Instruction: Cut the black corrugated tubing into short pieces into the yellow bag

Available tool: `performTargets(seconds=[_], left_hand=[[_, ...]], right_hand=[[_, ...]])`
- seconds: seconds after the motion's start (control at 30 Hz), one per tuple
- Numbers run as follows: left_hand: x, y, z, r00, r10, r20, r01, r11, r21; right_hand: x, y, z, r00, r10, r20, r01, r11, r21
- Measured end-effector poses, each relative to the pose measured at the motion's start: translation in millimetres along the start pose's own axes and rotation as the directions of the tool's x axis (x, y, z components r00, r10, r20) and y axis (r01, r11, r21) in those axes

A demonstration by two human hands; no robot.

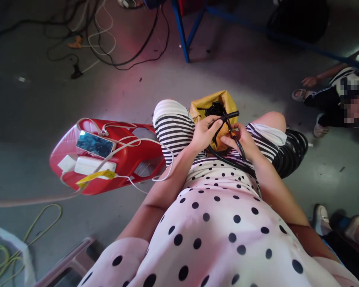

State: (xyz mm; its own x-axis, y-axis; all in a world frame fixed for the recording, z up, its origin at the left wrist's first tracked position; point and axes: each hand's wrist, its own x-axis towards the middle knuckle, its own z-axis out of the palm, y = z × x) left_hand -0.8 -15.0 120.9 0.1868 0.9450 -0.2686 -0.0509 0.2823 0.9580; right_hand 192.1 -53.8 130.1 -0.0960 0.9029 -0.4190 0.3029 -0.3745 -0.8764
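Observation:
My left hand (pixel 206 129) is closed on a black ribbed tube (pixel 231 115), whose end sticks out to the right past the fingertips. Close beside it, my right hand (pixel 245 141) has its fingers closed round a black cable (pixel 239 148) with an orange band at the fingertips. Whether tube and cable are joined is hidden by the hands. Behind both hands, a yellow bag (pixel 227 101) stands open between the knees with small black parts (pixel 215 108) inside. A coil of black ribbed tubing (pixel 291 153) lies beside the right knee.
A red stool (pixel 128 159) at the left bears a phone (pixel 95 144), a white power bank (pixel 92 165) and white cables. Black cords (pixel 131 59) and a blue metal frame (pixel 182 36) are ahead. Another person (pixel 326 99) sits at the right; shoes (pixel 321 219) show lower right.

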Motion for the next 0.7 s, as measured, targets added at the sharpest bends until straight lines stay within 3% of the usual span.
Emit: performTargets(seconds=[0.17,0.47,0.7], left_hand=[[-1,2,-1.1,0.993,0.117,-0.002,-0.115,0.982,0.15],[0,-2,-0.6,0.987,0.161,0.018,-0.161,0.963,0.217],[7,3,-15.0,0.969,0.144,0.2,-0.199,0.936,0.29]], right_hand=[[-1,-3,0,1.0,0.005,-0.006,-0.005,1.0,-0.015],[-1,-8,0,0.999,-0.003,-0.044,-0.002,0.993,-0.121],[7,-3,-5,0.999,-0.04,0.01,0.041,0.996,-0.086]])
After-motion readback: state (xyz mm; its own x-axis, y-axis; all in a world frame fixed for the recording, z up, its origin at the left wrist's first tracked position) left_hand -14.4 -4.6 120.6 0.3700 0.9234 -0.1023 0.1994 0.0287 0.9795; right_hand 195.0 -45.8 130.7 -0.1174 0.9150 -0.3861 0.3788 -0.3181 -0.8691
